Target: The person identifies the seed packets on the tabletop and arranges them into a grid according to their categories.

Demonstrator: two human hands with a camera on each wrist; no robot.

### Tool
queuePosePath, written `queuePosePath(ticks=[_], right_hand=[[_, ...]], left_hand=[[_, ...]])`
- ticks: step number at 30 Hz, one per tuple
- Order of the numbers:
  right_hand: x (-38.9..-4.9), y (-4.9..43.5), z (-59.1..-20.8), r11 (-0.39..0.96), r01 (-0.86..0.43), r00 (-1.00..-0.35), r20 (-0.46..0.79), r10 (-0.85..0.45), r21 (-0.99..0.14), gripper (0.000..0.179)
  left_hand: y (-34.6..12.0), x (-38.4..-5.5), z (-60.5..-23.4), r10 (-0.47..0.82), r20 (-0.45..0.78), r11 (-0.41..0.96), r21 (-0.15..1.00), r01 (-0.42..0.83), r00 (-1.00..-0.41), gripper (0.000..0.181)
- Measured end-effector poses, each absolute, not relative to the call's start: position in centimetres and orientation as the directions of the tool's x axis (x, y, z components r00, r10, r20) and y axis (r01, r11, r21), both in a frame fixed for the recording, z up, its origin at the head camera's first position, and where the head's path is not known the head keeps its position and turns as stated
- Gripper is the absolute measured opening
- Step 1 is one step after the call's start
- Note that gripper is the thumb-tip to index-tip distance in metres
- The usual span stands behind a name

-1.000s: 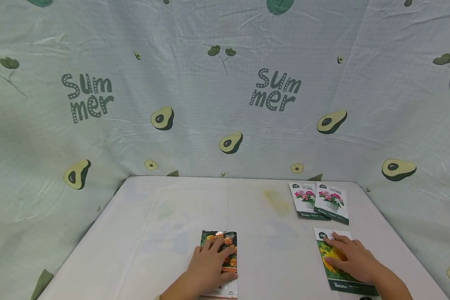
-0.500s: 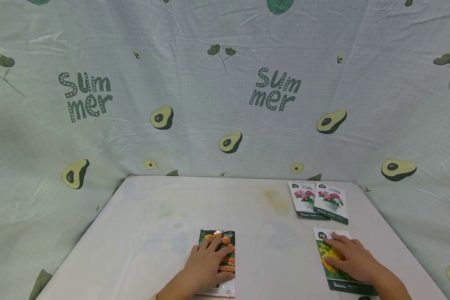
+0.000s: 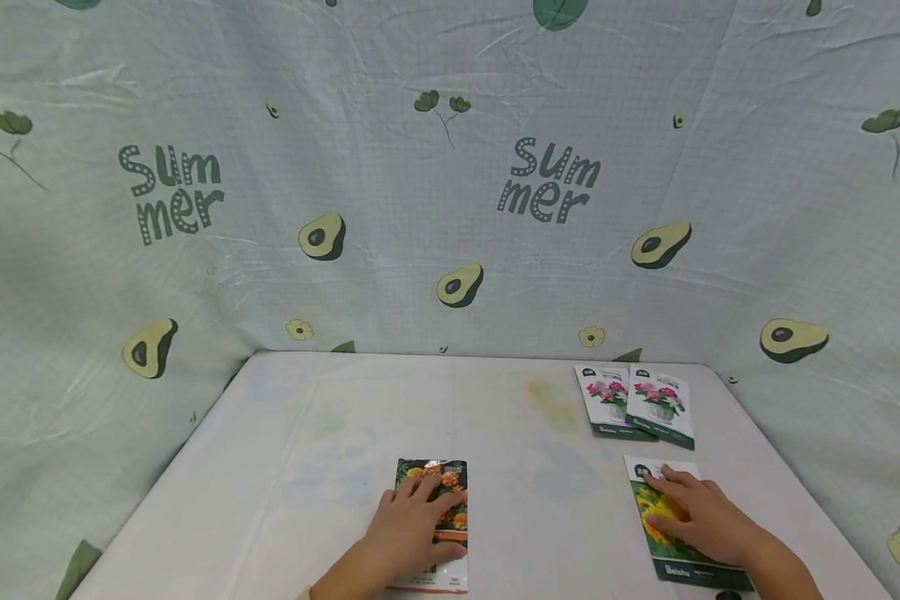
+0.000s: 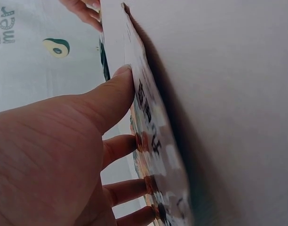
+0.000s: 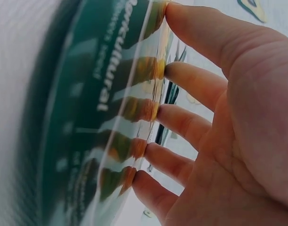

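In the head view, my left hand [image 3: 408, 533] rests on a seed packet [image 3: 456, 521] with orange flowers, lying flat near the front middle of the table. Its thumb and fingertips touch the packet's printed face, and the left wrist view shows the packet [image 4: 151, 106] edge-on beside the thumb. Over to the right, my right hand [image 3: 708, 521] lies on another seed packet [image 3: 647, 500], printed with yellow flowers and a dark green bottom band. The right wrist view shows spread fingertips pressing on this glossy packet [image 5: 73, 127]. Each hand covers part of its packet.
Two seed packets with pink potted flowers lie at the back right; the right one [image 3: 660, 404] overlaps the left one [image 3: 603, 396]. A small dark round thing [image 3: 728, 595] shows at the bottom edge. Behind the white table [image 3: 307, 467] hangs an avocado-print cloth [image 3: 390, 183].
My left hand and the orange-flower packet have slid slightly left together. My right hand stays on the yellow-flower packet. The head view has shifted very slightly.
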State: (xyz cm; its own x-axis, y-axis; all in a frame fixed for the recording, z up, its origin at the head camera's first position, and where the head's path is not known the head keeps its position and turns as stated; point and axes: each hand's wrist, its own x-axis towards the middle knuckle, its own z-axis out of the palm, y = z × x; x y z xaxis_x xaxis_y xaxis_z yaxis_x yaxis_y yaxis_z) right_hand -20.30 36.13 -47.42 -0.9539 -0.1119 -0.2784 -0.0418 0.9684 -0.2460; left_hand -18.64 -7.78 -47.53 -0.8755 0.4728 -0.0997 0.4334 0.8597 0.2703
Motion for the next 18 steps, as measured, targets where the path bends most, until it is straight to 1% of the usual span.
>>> queuePosePath(ticks=[11, 18], right_hand=[[-20.15, 35.95, -47.29, 0.971, -0.048, -0.956, -0.269, -0.113, -0.236, 0.084], [-20.16, 35.86, -47.33, 0.967, -0.051, -0.957, -0.266, -0.12, -0.251, 0.084]], left_hand=[[-7.84, -18.78, -47.44, 0.474, -0.109, 0.859, 0.275, 0.432, -0.873, 0.07], [-7.83, -18.84, -47.04, 0.473, -0.111, 0.862, 0.264, 0.432, -0.874, 0.07]])
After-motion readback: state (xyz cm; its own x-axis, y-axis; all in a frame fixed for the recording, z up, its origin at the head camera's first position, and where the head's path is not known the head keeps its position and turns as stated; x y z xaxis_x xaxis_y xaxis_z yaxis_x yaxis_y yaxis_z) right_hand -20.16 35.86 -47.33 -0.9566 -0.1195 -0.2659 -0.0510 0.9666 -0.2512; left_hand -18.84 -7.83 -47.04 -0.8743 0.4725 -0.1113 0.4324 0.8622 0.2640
